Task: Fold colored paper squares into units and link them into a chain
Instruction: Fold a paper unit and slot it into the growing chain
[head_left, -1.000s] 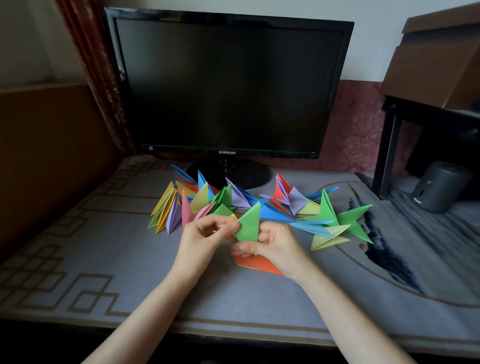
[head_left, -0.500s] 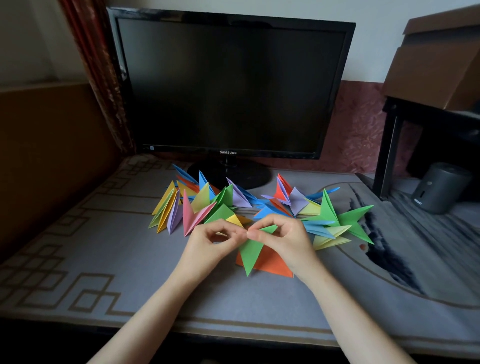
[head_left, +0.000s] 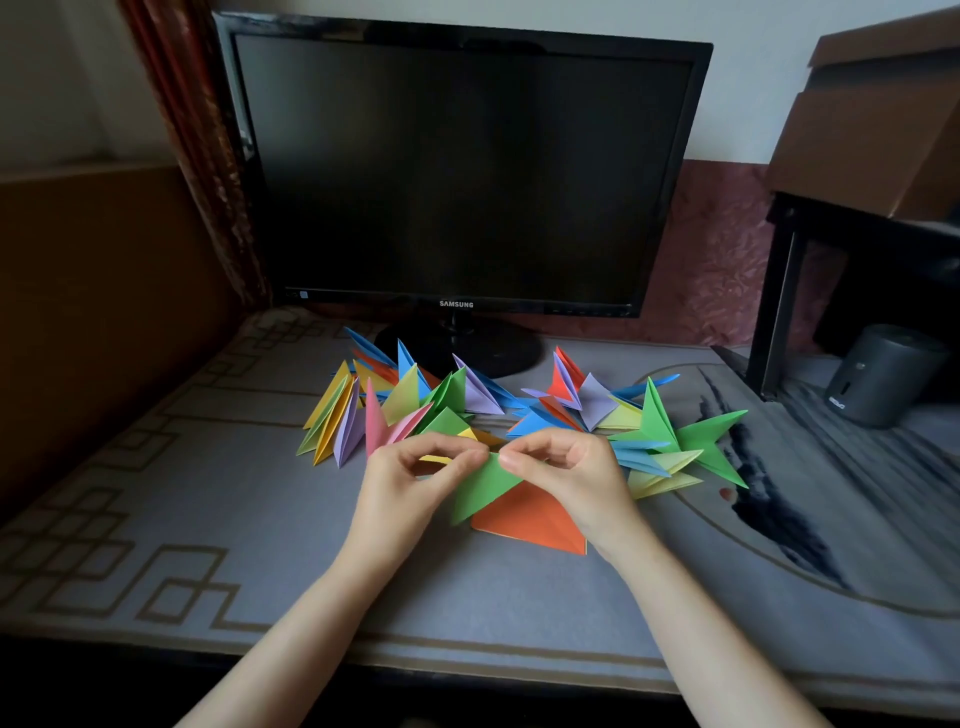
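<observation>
Green unit: a folded green unit (head_left: 480, 491) hangs just above the middle of the desk (head_left: 260, 571), over an orange sheet (head_left: 530, 519) lying flat there.
Long axis: from its pinched top edge down to a point aimed at the desk's near edge, leaning left.
Left hand: the left hand (head_left: 410, 483) pinches the top edge between thumb and forefinger.
Right hand: the right hand (head_left: 566, 473) pinches the same edge; its fingers (head_left: 511, 461) nearly meet the left's.
Chain: the chain (head_left: 519, 410) sprawls behind both hands, toward the monitor (head_left: 457, 171).
Judgement: linking probably means swinging the point away, toward the far edge; both hands look equally near.
</observation>
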